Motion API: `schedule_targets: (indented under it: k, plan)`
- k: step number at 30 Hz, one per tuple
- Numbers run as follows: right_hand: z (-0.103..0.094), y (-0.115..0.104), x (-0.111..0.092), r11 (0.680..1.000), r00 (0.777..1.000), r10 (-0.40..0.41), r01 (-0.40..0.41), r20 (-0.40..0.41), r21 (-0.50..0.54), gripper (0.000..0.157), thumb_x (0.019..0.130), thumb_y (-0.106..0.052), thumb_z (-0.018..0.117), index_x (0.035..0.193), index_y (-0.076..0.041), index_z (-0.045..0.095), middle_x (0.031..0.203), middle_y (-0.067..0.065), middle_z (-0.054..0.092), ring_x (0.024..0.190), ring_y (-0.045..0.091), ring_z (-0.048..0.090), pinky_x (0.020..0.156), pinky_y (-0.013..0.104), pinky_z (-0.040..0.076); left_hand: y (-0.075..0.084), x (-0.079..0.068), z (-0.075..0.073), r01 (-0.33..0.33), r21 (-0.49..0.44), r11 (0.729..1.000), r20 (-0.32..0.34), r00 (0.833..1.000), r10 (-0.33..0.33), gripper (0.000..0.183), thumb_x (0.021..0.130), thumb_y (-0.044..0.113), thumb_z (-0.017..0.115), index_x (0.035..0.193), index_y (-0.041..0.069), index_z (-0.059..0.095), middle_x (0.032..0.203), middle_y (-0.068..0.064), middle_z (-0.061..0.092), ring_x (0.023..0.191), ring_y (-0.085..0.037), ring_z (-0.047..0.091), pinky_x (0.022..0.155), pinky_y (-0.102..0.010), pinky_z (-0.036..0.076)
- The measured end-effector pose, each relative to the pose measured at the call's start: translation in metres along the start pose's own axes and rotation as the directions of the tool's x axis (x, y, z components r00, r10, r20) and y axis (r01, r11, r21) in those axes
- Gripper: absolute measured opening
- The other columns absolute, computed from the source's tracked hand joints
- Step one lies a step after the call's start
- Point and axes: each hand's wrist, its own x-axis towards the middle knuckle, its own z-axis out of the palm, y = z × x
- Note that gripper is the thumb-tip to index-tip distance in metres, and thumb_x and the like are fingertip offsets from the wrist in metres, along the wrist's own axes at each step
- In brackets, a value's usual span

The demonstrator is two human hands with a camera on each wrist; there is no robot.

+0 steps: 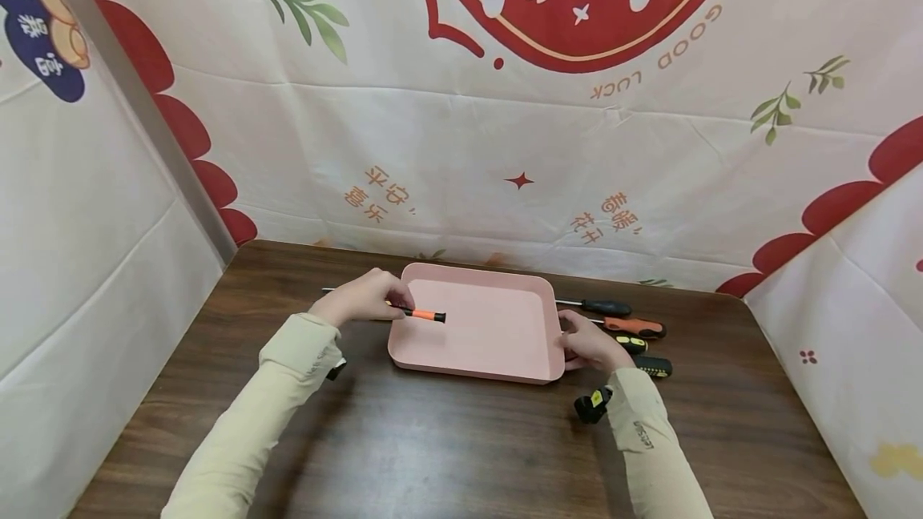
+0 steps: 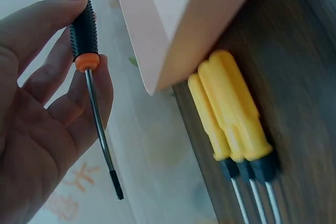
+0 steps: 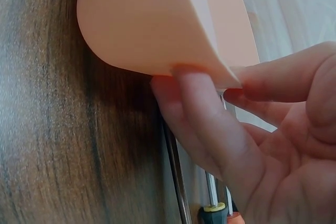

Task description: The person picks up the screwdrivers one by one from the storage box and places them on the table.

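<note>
A small screwdriver (image 1: 429, 315) with an orange and black handle is in my left hand (image 1: 363, 299), pinched by the handle over the left side of a pink tray (image 1: 490, 327). Its thin shank (image 2: 98, 121) points downward in the left wrist view and ends in a dark tip. At the tray's right side, my right hand (image 1: 593, 343) grips the wall near the front corner. The right wrist view has its thumb and fingers on either side of the rim (image 3: 223, 69), some fingertips hidden below the tray. No tool lies inside the tray.
Several screwdrivers lie right of the tray, among them a dark-handled one (image 1: 607, 307), an orange and black one (image 1: 634, 327) and a black one (image 1: 654, 366). Yellow-handled screwdrivers (image 2: 231, 108) lie beside its left side. A printed cloth (image 1: 461, 142) hangs behind the wooden table (image 1: 433, 447).
</note>
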Motion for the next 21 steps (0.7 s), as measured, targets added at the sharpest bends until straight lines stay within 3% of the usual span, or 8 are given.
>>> schedule_targets:
  k: [6, 16, 21]
  plan:
    - [0.0, 0.0, 0.001, 1.0, 1.0, 0.009, -0.009, -0.006, 0.0, 0.061, 0.086, 0.0, 0.045, 0.14, -0.001, 0.016, 0.1, 0.02, 0.054, 0.073, 0.02, 0.061, 0.061, 0.037, 0.054, -0.018, -0.021, -0.001, 0.01, -0.017, 1.0, -0.049, 0.999, -0.01, 0.012, 0.074, 0.002, 0.069, 0.084, 0.007, 0.07, 0.078, 0.001, 0.067, 0.07, -0.004, 0.058, 0.067, -0.026, 0.051]
    - [0.0, -0.001, 0.002, 1.0, 1.0, 0.015, -0.015, -0.006, -0.006, 0.062, 0.086, 0.001, 0.044, 0.14, 0.0, 0.015, 0.097, 0.02, 0.054, 0.071, 0.019, 0.06, 0.059, 0.036, 0.054, -0.039, -0.054, -0.007, 0.123, -0.02, 0.992, -0.063, 0.99, -0.124, 0.013, 0.076, 0.002, 0.068, 0.088, 0.008, 0.07, 0.082, 0.003, 0.066, 0.074, -0.008, 0.057, 0.069, -0.026, 0.05]
    - [0.001, -0.002, 0.001, 1.0, 1.0, 0.016, -0.016, -0.005, -0.008, 0.062, 0.086, 0.001, 0.043, 0.14, 0.0, 0.014, 0.098, 0.021, 0.053, 0.072, 0.019, 0.06, 0.059, 0.037, 0.054, -0.05, -0.066, -0.006, 0.122, -0.013, 0.992, -0.081, 0.989, -0.123, 0.014, 0.075, 0.0, 0.068, 0.087, 0.008, 0.07, 0.082, 0.002, 0.066, 0.075, -0.009, 0.058, 0.07, -0.027, 0.05]
